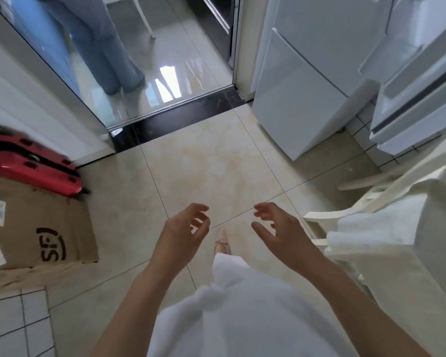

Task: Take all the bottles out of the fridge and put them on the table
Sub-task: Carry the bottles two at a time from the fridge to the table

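Observation:
A white fridge (301, 81) stands at the upper right, with its doors closed as far as this view shows. No bottle is in sight. My left hand (183, 233) and my right hand (278, 233) hover side by side over the tiled floor, palms facing each other, fingers loosely curled and holding nothing. Both hands are well below and to the left of the fridge.
A white chair (371, 215) with a white cloth over it stands at the right. A cardboard box (39, 235) and a red suitcase (34, 168) sit at the left. Another person's legs (108, 55) show beyond a glass door and dark threshold (175, 119).

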Demonstrator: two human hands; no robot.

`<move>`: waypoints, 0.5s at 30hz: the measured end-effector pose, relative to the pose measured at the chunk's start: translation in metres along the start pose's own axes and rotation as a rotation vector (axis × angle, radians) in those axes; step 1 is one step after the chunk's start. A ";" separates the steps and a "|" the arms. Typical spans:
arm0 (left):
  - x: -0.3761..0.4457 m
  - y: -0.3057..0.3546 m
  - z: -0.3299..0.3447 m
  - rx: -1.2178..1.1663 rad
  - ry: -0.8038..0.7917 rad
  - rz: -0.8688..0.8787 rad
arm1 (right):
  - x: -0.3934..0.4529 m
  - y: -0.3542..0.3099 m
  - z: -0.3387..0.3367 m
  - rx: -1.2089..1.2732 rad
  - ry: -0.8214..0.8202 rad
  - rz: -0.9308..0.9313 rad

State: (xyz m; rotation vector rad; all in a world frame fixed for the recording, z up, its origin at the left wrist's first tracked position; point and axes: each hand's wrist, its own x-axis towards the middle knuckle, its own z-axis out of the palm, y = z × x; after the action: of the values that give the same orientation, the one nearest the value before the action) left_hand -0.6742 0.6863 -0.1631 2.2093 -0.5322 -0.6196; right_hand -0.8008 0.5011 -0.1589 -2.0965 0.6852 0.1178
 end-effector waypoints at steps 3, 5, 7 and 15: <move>0.049 0.016 -0.016 0.021 -0.024 0.022 | 0.047 -0.018 -0.013 -0.012 -0.017 -0.002; 0.084 0.025 -0.026 0.030 -0.029 0.036 | 0.080 -0.030 -0.023 -0.016 -0.017 -0.016; 0.114 0.033 -0.033 0.028 -0.026 0.049 | 0.107 -0.041 -0.033 -0.014 -0.013 -0.020; 0.235 0.056 -0.043 0.004 -0.091 0.086 | 0.208 -0.063 -0.076 0.041 0.075 0.055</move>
State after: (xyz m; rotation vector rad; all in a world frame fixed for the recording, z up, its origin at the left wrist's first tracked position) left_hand -0.4725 0.5469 -0.1565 2.1572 -0.6725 -0.6760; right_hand -0.6061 0.3802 -0.1363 -2.0518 0.7839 0.0555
